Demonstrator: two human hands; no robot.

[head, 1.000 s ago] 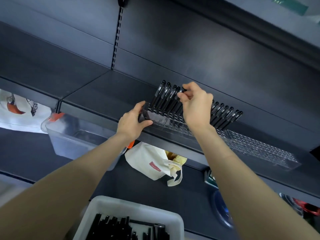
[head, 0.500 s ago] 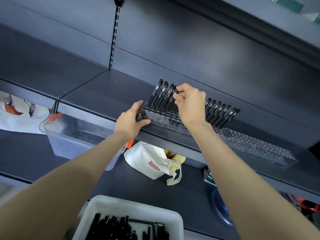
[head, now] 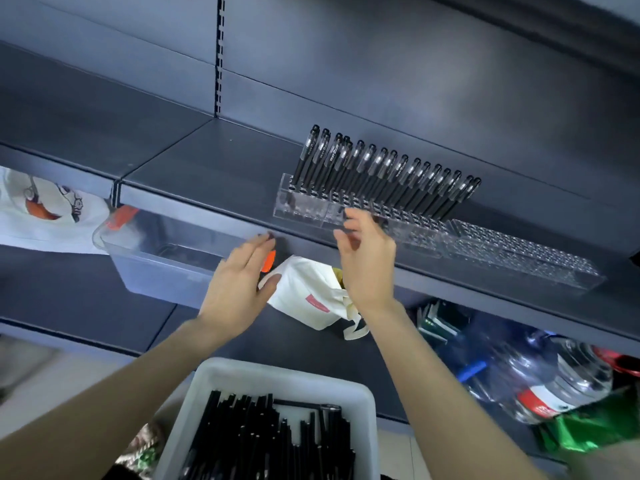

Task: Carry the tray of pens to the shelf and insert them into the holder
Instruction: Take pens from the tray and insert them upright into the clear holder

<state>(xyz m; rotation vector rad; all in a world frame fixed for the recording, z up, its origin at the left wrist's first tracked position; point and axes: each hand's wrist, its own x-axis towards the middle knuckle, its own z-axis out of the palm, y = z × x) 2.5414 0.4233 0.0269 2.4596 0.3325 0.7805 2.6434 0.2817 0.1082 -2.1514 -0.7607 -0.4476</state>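
Dropping away from the shelf (head: 214, 174), both hands now hang below its front edge, where a second ago they were up at the holder. On the far left a clear plastic bin (head: 162, 258) hangs under the shelf, unchanged. The left hand (head: 239, 289), which had been gripping the left end of the clear holder (head: 346, 216), has let go and sits lower, fingers spread and empty, in front of a white cloth bag (head: 304, 292). The right hand (head: 367, 265), earlier pinching a pen among the row, has also released; its fingers are loosely curled and hold nothing, its fingertips just in front of the holder's front wall. The row of black pens (head: 381, 171) stands leaning in the left and middle parts of the holder, fully visible now that the hands no longer cover it; the right part holds none. At the bottom, the white tray (head: 284, 379) shows more than before, still packed with loose pens (head: 263, 441). Water bottles (head: 540, 379) lie on the lower right.
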